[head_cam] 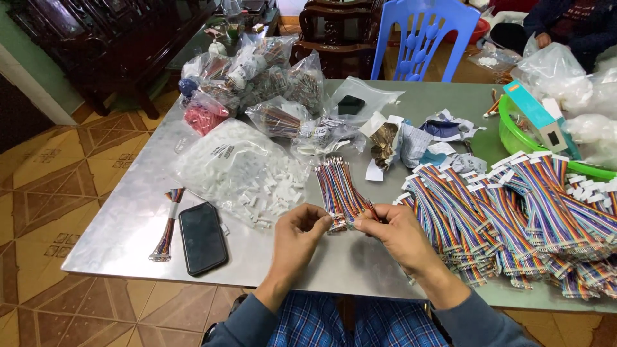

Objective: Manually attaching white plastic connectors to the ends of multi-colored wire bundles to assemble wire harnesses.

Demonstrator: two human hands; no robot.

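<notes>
My left hand [301, 232] and my right hand [397, 236] meet over the near middle of a grey metal table [122, 225]. Both pinch the near end of a bundle of rainbow-coloured ribbon wires [335, 186] that lies on the table and points away from me. A clear bag spilling small white plastic connectors [247, 173] lies just left of the bundle. To the right of my right hand spreads a large pile of finished rainbow cables with white connectors [520, 212].
A black phone [202, 238] and one short cable [168, 225] lie at the near left. Several bags of parts [257, 77] crowd the far left. A green basin [514, 138], a blue plastic chair [424, 35] and another seated person [569, 22] are at the far right.
</notes>
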